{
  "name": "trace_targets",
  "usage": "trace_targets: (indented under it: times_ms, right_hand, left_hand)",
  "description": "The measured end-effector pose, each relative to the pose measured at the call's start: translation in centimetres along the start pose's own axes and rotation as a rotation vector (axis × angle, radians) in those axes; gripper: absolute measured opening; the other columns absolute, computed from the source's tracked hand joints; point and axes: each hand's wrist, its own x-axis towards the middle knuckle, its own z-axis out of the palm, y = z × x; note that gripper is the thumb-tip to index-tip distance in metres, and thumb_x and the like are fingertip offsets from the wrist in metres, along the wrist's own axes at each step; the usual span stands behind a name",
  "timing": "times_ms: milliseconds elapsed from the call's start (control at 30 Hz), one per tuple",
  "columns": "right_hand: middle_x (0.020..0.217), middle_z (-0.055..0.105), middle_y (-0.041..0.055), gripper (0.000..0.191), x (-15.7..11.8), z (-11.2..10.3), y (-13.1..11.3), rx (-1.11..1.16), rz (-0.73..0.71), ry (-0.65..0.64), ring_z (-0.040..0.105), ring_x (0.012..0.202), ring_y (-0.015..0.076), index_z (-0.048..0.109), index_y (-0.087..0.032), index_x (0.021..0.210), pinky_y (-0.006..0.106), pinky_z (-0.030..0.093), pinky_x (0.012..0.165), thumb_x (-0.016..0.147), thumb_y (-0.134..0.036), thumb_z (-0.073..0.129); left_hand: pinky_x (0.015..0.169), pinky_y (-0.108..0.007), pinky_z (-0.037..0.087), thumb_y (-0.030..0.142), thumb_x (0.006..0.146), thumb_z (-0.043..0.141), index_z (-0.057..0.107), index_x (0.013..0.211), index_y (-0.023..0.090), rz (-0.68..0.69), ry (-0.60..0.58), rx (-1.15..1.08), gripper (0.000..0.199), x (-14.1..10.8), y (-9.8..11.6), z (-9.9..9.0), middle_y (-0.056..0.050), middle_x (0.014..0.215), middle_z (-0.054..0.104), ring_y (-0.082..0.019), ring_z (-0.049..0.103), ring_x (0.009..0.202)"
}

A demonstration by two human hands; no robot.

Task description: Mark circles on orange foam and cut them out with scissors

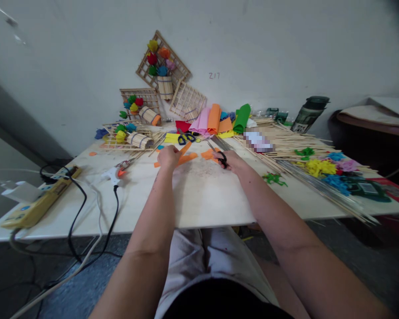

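My left hand (168, 157) is closed on an orange paper strip (185, 149) that sticks up past the fingers. Under and beside it lies another orange strip (189, 157) on the table. My right hand (231, 160) has its fingers in the handles of black-handled scissors (222, 159), whose blades point up and to the left. Small orange paper pieces (209, 153) lie just left of the scissors, close to the blades. A second pair of scissors (185, 137) rests farther back, beyond my left hand.
Rolls of coloured crepe paper (214, 118) stand at the back, near stick lattices with paper flowers (162, 62). At left are a glue gun (115, 176), cords and a power strip (41, 199). Wooden sticks (286, 139), paper bunches (319, 167) and a bottle (309, 114) occupy the right.
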Motion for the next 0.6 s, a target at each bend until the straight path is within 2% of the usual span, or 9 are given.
trace_targets:
  times_ms: [67, 133, 233, 333, 433, 600]
  right_hand:
    - [0.043, 0.049, -0.0036, 0.024, -0.3, 0.1, -0.2, -0.005, 0.021, 0.041, 0.041, 0.034, 0.0047, 0.057, -0.012, 0.072, 0.015, 0.029, 0.03, 0.078, -0.032, 0.068]
    - [0.045, 0.05, -0.003, 0.026, -0.4, 0.1, -0.2, -0.013, 0.016, 0.038, 0.042, 0.034, 0.0048, 0.058, -0.012, 0.072, 0.015, 0.027, 0.029, 0.079, -0.036, 0.068]
    - [0.048, 0.053, -0.002, 0.03, 0.0, -0.1, 0.2, -0.019, -0.035, -0.063, 0.045, 0.034, 0.005, 0.06, -0.012, 0.076, 0.015, 0.024, 0.028, 0.079, -0.04, 0.066]
    - [0.052, 0.057, -0.0005, 0.031, 0.6, -0.3, 0.8, -0.016, -0.082, -0.164, 0.049, 0.036, 0.006, 0.063, -0.011, 0.085, 0.015, 0.024, 0.028, 0.081, -0.042, 0.064]
    - [0.055, 0.06, 0.0006, 0.03, 0.9, -0.4, 1.1, -0.031, -0.096, -0.229, 0.051, 0.038, 0.007, 0.063, -0.011, 0.091, 0.016, 0.025, 0.029, 0.083, -0.04, 0.062]
    - [0.056, 0.062, 0.0016, 0.031, 0.2, -0.2, 0.8, -0.085, -0.09, -0.284, 0.052, 0.039, 0.0068, 0.064, -0.011, 0.092, 0.015, 0.024, 0.028, 0.083, -0.041, 0.062]
  left_hand:
    - [0.062, -0.027, 0.038, 0.031, 0.064, 0.07, 0.065, 0.066, 0.02, -0.004, 0.004, -0.069, 0.012, 0.1, 0.0, 0.0, -0.007, 0.072, 0.068, -0.022, 0.06, 0.074]
    - [0.057, -0.024, 0.036, 0.03, 0.064, 0.069, 0.064, 0.065, 0.018, -0.003, -0.025, -0.234, 0.013, 0.2, -0.1, 0.3, -0.003, 0.065, 0.065, -0.017, 0.057, 0.066]
    - [0.052, -0.022, 0.034, 0.028, 0.065, 0.069, 0.06, 0.061, 0.017, 0.006, -0.102, -0.547, 0.015, 0.1, -0.1, 0.6, 0.001, 0.055, 0.059, -0.012, 0.051, 0.054]
    - [0.049, -0.02, 0.033, 0.026, 0.066, 0.069, 0.056, 0.056, 0.016, -0.008, -0.165, -0.755, 0.019, -0.6, 0.1, 0.6, 0.003, 0.048, 0.053, -0.009, 0.045, 0.048]
    - [0.048, -0.02, 0.034, 0.025, 0.066, 0.069, 0.056, 0.055, 0.016, -0.03, -0.231, -0.853, 0.02, -1.2, 0.5, 0.5, 0.003, 0.048, 0.053, -0.008, 0.046, 0.046]
    - [0.046, -0.02, 0.035, 0.026, 0.065, 0.071, 0.058, 0.058, 0.015, -0.094, -0.323, -0.9, 0.019, -1.5, 0.8, 0.9, 0.002, 0.049, 0.055, -0.009, 0.048, 0.044]
